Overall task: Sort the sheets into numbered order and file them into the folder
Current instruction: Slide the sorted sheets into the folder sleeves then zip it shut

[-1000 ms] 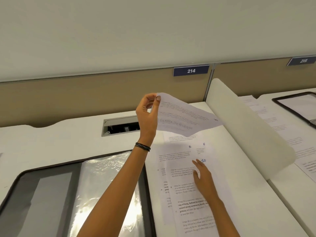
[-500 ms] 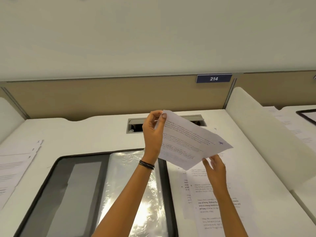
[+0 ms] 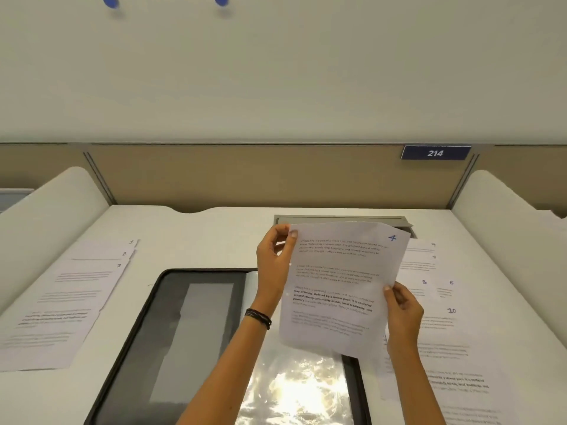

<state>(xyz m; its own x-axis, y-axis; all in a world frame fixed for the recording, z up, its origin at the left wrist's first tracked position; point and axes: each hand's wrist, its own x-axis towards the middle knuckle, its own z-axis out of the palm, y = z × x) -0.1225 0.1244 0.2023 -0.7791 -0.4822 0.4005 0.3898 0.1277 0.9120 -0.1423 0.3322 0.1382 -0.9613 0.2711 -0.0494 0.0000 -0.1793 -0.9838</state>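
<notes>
I read a blue handwritten "4" in the top right corner of the white printed sheet (image 3: 340,289). It is held up over the open black folder with clear plastic sleeves (image 3: 196,332), text upright, long axis top to bottom, slightly tilted. The left hand (image 3: 274,259) pinches its top left corner and the right hand (image 3: 403,314) pinches its right edge. The fanned sheets on the left (image 3: 76,296) read 1, 2, 3. The spread sheets on the right (image 3: 438,302) read 9, 7, 8, 6, 10. The blue wall plate (image 3: 435,153) reads 214.
</notes>
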